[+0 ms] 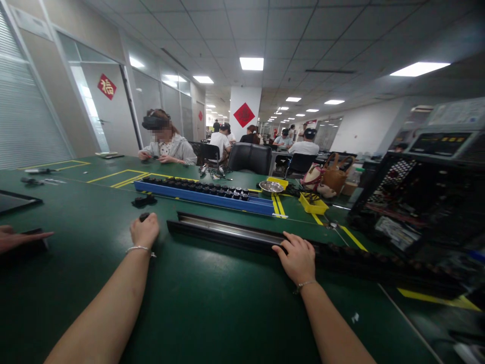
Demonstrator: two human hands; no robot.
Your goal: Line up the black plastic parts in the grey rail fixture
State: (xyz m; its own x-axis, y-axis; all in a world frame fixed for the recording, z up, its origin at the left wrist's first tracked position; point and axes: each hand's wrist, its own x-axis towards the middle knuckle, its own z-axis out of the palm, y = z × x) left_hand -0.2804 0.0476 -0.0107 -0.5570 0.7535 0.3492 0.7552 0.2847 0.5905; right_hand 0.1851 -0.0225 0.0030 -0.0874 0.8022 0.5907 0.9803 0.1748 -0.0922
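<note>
My left hand [144,231] is closed around a small black part [144,217], whose top shows above the fingers, over the green table. My right hand [297,255] rests on a long black channel [227,231] with a shiny metal inside, its fingers over the near rim and the thumb at the front side. To the right, the black channel holds a row of dark parts [379,263]. Beyond it lies a long blue tray [204,198] with rows of black parts. A small black piece [144,201] lies between my left hand and the blue tray.
Another person's hand [22,237] is at the left edge on a dark object. A metal bowl [271,187] and a yellow bin [313,203] stand at the back right. An open computer case [401,202] stands at the right. A person [168,144] sits across the table.
</note>
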